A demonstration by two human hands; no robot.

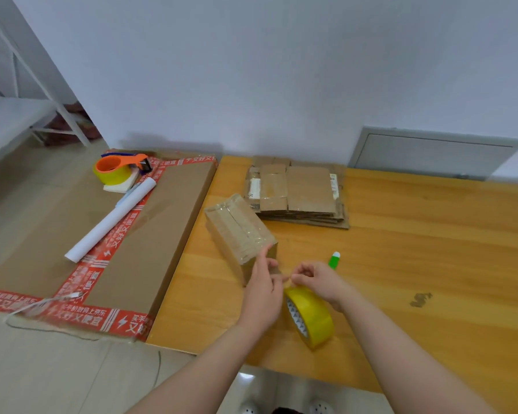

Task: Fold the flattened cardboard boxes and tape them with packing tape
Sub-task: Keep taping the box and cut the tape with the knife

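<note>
Taped cardboard box (240, 234): on wooden table (416, 249), left part.
Left hand (262, 291): index straight, pressing box's near end; whether other fingers hold anything, cannot tell.
Right hand (314, 279): right of box, fingers curled, pinching yellow tape roll (311, 319) at its top; roll on edge, near-right of box.
Flattened box stack (296, 194): just behind box.
Green-capped item (334, 259): right of box.

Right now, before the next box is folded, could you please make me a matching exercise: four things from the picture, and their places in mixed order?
1 folded box
2 flat box stack
3 yellow tape roll
4 orange tape dispenser

A over on the big cardboard sheet
B at the far edge of the table, by the wall
C beside the right hand
D touched by a finger of the left hand

Pairs: 1-D, 2-B, 3-C, 4-A
</note>
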